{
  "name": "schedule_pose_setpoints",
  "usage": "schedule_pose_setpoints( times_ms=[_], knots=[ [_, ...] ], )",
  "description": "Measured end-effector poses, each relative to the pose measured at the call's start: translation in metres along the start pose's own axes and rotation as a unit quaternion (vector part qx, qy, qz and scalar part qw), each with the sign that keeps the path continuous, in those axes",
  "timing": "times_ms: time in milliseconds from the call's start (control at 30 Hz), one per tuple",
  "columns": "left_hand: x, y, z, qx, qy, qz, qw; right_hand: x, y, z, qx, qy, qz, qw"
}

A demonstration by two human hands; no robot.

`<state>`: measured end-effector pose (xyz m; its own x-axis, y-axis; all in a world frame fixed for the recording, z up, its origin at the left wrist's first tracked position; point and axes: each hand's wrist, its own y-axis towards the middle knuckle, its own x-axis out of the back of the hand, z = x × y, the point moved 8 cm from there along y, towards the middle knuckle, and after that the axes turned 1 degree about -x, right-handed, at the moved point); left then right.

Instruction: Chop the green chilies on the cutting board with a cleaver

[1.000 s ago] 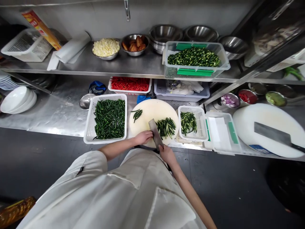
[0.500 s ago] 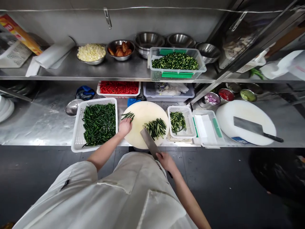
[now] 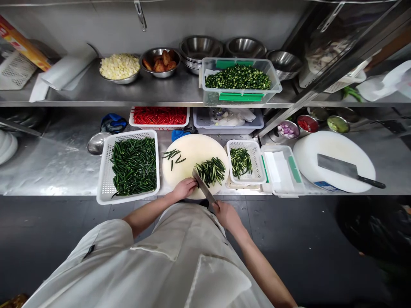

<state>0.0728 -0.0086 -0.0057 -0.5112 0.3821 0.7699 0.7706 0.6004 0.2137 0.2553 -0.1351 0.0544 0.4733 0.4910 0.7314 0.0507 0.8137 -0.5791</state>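
Observation:
My right hand (image 3: 226, 214) grips the handle of a cleaver (image 3: 204, 188), its blade edge-down over the round cutting board (image 3: 192, 147). Closed fingers of my left hand (image 3: 185, 189) press close against the blade's left side, pinching a green chili that is mostly hidden by them. To the right of the blade lies a pile of sliced green chilies (image 3: 211, 171). Several loose whole green chilies (image 3: 173, 154) rest on the board's upper left. Left of the board stands a white basket (image 3: 104, 184) full of whole green chilies (image 3: 135, 167).
Right of the board is a small white basket (image 3: 259, 171) with cut chilies, then a clear lidded box (image 3: 278, 171). A second board (image 3: 308, 145) bears another cleaver (image 3: 337, 166). A basket of red chilies (image 3: 160, 115) sits behind, under a shelf (image 3: 128, 100) holding bowls.
My left hand has moved right and nearer me, from the loose chilies to the cleaver blade, leaving several spread on the board. The blade has turned more upright on its edge.

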Motion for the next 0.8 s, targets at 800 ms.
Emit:
schedule_pose_setpoints(
  times_ms=[800],
  knots=[
    [0.019,0.005,0.017,0.000,0.050,-0.014,0.999,-0.026,0.033,0.012,-0.001,0.012,0.009,1.000]
  ],
)
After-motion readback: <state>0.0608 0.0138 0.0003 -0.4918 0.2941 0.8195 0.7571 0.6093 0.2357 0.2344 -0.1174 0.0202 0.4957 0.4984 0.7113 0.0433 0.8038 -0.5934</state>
